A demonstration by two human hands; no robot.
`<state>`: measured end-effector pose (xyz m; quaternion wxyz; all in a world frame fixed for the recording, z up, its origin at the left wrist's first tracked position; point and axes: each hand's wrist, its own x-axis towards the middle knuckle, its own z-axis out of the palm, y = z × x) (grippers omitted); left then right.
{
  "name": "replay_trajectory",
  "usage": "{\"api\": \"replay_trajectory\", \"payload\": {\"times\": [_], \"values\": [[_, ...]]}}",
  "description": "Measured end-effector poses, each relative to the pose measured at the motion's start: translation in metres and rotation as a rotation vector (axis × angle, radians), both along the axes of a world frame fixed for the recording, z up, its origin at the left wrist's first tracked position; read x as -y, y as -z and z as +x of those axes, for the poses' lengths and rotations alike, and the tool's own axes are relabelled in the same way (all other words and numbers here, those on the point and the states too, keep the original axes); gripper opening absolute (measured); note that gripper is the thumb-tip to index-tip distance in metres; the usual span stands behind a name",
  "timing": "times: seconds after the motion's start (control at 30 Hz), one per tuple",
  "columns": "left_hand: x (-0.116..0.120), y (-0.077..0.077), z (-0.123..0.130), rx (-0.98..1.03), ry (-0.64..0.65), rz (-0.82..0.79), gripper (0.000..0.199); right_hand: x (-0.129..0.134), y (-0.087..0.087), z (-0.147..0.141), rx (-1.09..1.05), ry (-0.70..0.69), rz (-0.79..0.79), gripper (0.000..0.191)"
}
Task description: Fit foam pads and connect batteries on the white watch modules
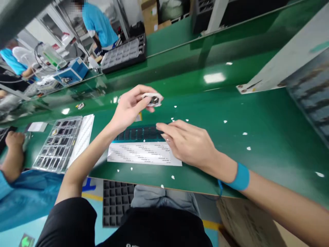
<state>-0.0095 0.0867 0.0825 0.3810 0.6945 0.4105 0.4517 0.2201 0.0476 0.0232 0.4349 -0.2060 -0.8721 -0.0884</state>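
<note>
My left hand (131, 108) is raised above the green bench, closed on a small white-rimmed part (153, 100) with a dark, shiny inside. My right hand (191, 142), with a blue wrist strap (240, 176), hovers over the right end of a sheet. Its thumb and index finger are close together; whether something tiny is between them I cannot make out. Beneath both hands lies the white printed backing sheet (141, 154), with a strip of dark die-cut pieces (140, 133) along its far edge. A small yellow-edged piece (138, 117) sits just behind the strip, partly hidden by my left hand.
Small white scraps (225, 121) are scattered over the green bench (210, 137). At left stand a clear compartment tray (60, 144) of dark parts and more printed sheets (83, 133). A co-worker's hand (14, 139) is at the far left. A white metal post (280, 65) rises at right.
</note>
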Motion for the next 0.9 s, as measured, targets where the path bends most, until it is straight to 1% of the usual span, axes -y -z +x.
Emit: {"api": "replay_trajectory", "payload": {"times": [0.03, 0.1, 0.2, 0.27, 0.3, 0.33, 0.37, 0.43, 0.47, 0.57, 0.7, 0.8, 0.9], "values": [[0.017, 0.007, -0.011, 0.025, -0.038, -0.026, 0.030, 0.001, 0.001, 0.000, 0.011, 0.011, -0.018, 0.026], [0.042, 0.026, -0.019, 0.077, -0.088, -0.103, 0.035, 0.004, 0.004, 0.000, 0.011, 0.018, -0.037, 0.025], [0.064, 0.055, -0.009, 0.149, -0.044, -0.179, 0.035, 0.007, 0.007, 0.000, -0.022, 0.004, -0.071, 0.021], [0.074, 0.068, 0.003, 0.180, -0.008, -0.162, 0.031, 0.009, 0.009, 0.000, -0.020, 0.007, -0.109, 0.015], [0.079, 0.071, 0.008, 0.186, 0.000, -0.146, 0.030, 0.009, 0.009, 0.000, -0.010, 0.013, -0.121, 0.017], [0.083, 0.073, 0.011, 0.185, 0.005, -0.134, 0.028, 0.011, 0.009, 0.000, -0.001, 0.017, -0.119, 0.020], [0.088, 0.073, 0.013, 0.179, 0.005, -0.127, 0.027, 0.012, 0.008, -0.001, 0.008, 0.014, -0.111, 0.018], [0.095, 0.072, 0.013, 0.165, -0.009, -0.139, 0.024, 0.016, 0.007, -0.002, 0.040, 0.004, -0.108, 0.010], [0.098, 0.071, 0.012, 0.168, -0.024, -0.156, 0.023, 0.017, 0.006, -0.002, 0.054, 0.004, -0.121, 0.012], [0.103, 0.070, 0.008, 0.224, -0.093, -0.228, 0.021, 0.021, 0.004, -0.002, 0.084, 0.023, -0.190, 0.017], [0.107, 0.071, 0.007, 0.280, -0.150, -0.250, 0.022, 0.021, 0.003, -0.003, 0.085, 0.019, -0.218, 0.010], [0.110, 0.071, 0.009, 0.265, -0.156, -0.239, 0.019, 0.021, 0.002, -0.003, 0.128, 0.028, -0.253, 0.015], [0.113, 0.069, 0.011, 0.243, -0.152, -0.260, 0.017, 0.023, 0.000, -0.004, 0.132, 0.011, -0.241, 0.020]]}}
